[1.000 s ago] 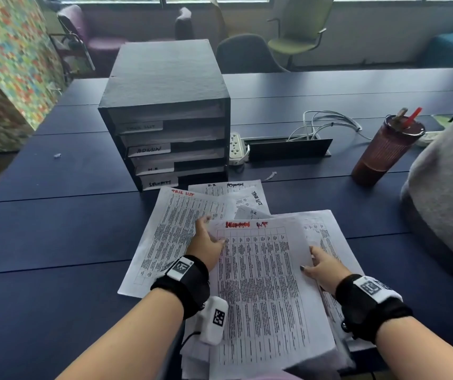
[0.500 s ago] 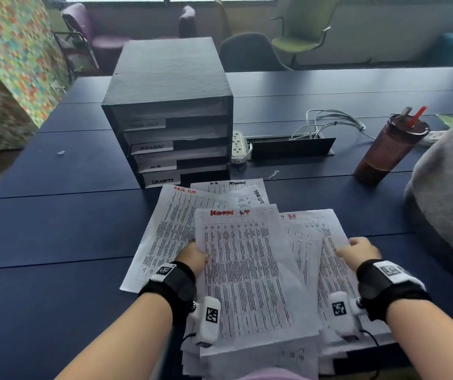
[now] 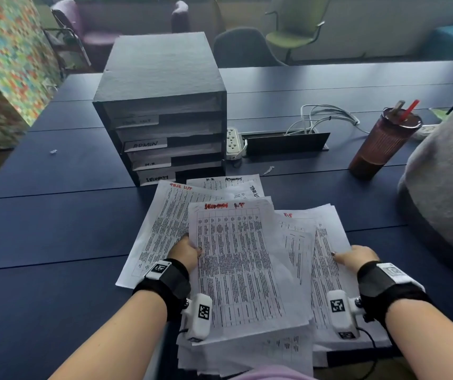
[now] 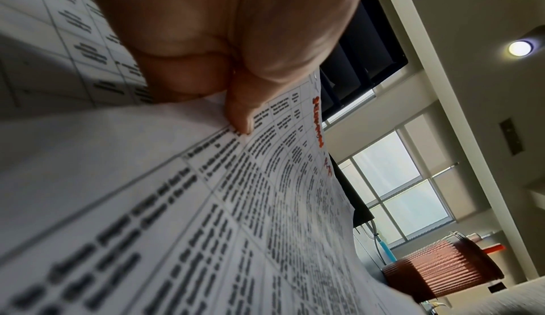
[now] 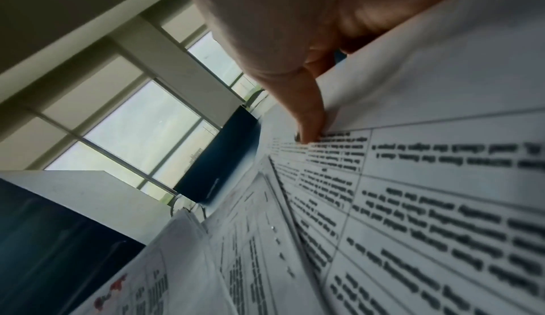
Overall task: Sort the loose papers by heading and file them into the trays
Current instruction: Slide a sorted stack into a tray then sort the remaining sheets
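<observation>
Printed table sheets with red headings lie fanned on the dark blue table [image 3: 55,229] before a black stack of trays [image 3: 165,127] labelled by hand. My left hand [image 3: 186,250] pinches the left edge of the top sheet with the red heading [image 3: 236,264], thumb on top, fingers under it; the left wrist view shows the thumb [image 4: 239,115] on that sheet [image 4: 206,203]. My right hand [image 3: 354,257] grips the right edge of the right-hand pile of sheets [image 3: 326,272]; the right wrist view shows its thumb [image 5: 306,119] pressed on the print [image 5: 412,203].
A ribbed brown tumbler [image 3: 381,144] with straws stands at the right. A white power strip [image 3: 232,144], a black cable box [image 3: 285,142] and white cables [image 3: 326,116] lie behind the papers. A grey rounded mass [image 3: 447,204] fills the right edge. Chairs stand beyond the table.
My right hand moved from the top sheet's right edge out to the right pile's edge and took hold there. My left hand slid back along the top sheet's left edge and lifted it.
</observation>
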The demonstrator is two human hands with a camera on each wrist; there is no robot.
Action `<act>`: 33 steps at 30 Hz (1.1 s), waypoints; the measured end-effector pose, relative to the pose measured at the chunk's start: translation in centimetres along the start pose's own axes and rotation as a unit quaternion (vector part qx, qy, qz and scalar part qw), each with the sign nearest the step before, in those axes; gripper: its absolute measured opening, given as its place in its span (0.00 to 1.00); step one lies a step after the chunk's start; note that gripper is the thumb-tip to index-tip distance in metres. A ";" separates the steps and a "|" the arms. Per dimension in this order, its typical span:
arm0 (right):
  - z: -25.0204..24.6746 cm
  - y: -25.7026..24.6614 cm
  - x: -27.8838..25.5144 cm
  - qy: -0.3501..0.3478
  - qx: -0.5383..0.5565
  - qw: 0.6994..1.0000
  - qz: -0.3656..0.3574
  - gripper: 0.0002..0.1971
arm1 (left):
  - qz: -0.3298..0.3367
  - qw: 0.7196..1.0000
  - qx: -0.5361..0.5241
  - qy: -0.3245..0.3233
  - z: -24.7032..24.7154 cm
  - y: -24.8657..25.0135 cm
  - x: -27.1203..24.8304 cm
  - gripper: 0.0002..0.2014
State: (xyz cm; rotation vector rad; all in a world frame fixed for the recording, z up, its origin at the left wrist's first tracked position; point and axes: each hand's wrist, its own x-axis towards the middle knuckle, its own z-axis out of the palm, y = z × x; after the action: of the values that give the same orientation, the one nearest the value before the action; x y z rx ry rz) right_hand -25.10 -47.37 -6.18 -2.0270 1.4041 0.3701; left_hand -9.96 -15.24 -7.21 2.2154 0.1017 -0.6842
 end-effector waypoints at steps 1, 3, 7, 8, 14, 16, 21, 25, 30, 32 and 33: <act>-0.3 -0.1 -0.2 0.009 0.008 1.000 -0.016 0.16 | 0.000 1.000 0.001 0.001 0.0 0.0 0.0 0.03; -1.1 -0.2 -0.5 0.049 0.050 0.996 -0.049 0.12 | 0.001 1.000 -0.003 -0.002 -0.1 -0.1 0.0 0.04; -3.4 -0.5 -1.0 0.137 0.097 0.978 -0.125 0.03 | 0.008 0.999 -0.031 0.004 -0.3 -0.6 0.1 0.07; -4.1 -0.8 -1.3 0.153 0.107 0.972 -0.144 0.02 | 0.007 0.999 -0.037 0.006 -0.4 -0.7 0.2 0.07; -8.5 -3.7 -4.0 0.247 0.138 0.931 -0.232 0.05 | 0.017 0.998 -0.053 0.004 -0.8 -1.1 0.6 0.10; -9.9 -4.8 -5.2 0.282 0.153 0.913 -0.252 0.06 | 0.010 0.998 -0.054 0.005 -0.9 -1.2 0.7 0.09; -12.7 -7.7 -9.1 0.336 0.170 0.879 -0.294 0.11 | 0.002 0.998 -0.063 0.022 -1.6 -1.3 0.9 0.11; -13.1 -9.2 -10.7 0.309 0.263 0.853 -0.329 0.12 | 0.019 0.997 -0.067 0.028 -2.1 -1.2 0.7 0.15; -7.5 -8.9 -8.4 0.156 0.239 0.900 -0.330 0.02 | 0.022 0.997 -0.070 0.018 -2.3 -1.0 0.4 0.16; -3.9 -7.8 -6.6 0.088 0.226 0.922 -0.301 0.02 | 0.029 0.996 -0.089 0.014 -2.0 -0.8 0.3 0.16; -2.1 -7.2 -6.1 0.057 0.223 0.930 -0.286 0.02 | 0.033 0.994 -0.102 0.009 -1.9 -0.6 0.0 0.16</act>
State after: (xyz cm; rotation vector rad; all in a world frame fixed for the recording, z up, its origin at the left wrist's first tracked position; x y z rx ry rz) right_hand -21.18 -42.59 1.21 -1.9688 0.7961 -0.3019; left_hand -9.26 -13.49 -6.60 2.0204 0.1024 -0.5905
